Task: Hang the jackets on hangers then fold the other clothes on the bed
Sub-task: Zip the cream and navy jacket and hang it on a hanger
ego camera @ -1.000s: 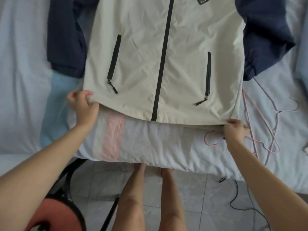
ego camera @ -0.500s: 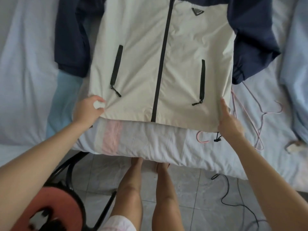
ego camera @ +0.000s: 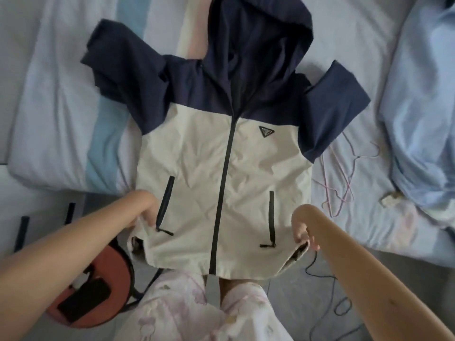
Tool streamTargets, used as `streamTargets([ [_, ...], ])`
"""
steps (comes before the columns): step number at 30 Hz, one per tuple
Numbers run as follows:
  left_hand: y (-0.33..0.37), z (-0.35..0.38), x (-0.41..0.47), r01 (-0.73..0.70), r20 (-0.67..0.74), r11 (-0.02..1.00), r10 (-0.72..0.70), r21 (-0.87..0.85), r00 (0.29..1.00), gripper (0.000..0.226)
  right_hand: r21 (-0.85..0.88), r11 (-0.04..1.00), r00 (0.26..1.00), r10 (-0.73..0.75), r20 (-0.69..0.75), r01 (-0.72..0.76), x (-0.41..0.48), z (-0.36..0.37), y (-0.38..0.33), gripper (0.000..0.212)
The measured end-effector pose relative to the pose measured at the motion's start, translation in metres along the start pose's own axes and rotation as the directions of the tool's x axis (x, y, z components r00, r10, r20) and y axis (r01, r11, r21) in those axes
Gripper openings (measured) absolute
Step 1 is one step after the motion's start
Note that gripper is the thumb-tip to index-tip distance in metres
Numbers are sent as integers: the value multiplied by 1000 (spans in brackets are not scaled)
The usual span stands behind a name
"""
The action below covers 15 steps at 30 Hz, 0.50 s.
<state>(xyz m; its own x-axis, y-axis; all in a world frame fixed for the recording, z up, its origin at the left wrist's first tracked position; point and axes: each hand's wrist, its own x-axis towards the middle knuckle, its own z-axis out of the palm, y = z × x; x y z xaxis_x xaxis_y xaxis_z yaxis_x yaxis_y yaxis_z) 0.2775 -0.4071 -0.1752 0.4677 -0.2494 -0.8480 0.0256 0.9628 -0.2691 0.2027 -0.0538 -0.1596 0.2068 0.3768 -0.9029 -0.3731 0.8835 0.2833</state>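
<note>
The jacket [ego camera: 221,173] lies face-up on the bed [ego camera: 49,114], its hem hanging over the bed's near edge. The left hand [ego camera: 145,207] and right hand [ego camera: 302,227] each grip a hem corner, fingers [ego camera: 299,235] curled into the cloth. The fabric looks thin, limp and probably slippery, so the shoulders seem the better hold for hanging.

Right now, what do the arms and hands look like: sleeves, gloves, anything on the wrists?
The left hand and right hand wear no gloves; no rings, watch or bands show, though blurred. No sleeves in view on either arm.
</note>
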Motion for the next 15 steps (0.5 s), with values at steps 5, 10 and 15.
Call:
streamTargets([
  [5, 19, -68, 4, -230, -917, 973, 73, -21, 392, 50, 71, 984, 599, -42, -800, 164, 24, -78, -19, 43],
  [10, 68, -153, 22, -216, -958, 933, 278, 286, -67, 65, -376, 911, -93, -365, -927, 171, 59, -149, -63, 68],
  [15, 32, -224, 54, -238, -995, 970, -27, -50, 101, 89, 119, 959, 341, 25, -940, 258, 108, -191, 34, 79],
])
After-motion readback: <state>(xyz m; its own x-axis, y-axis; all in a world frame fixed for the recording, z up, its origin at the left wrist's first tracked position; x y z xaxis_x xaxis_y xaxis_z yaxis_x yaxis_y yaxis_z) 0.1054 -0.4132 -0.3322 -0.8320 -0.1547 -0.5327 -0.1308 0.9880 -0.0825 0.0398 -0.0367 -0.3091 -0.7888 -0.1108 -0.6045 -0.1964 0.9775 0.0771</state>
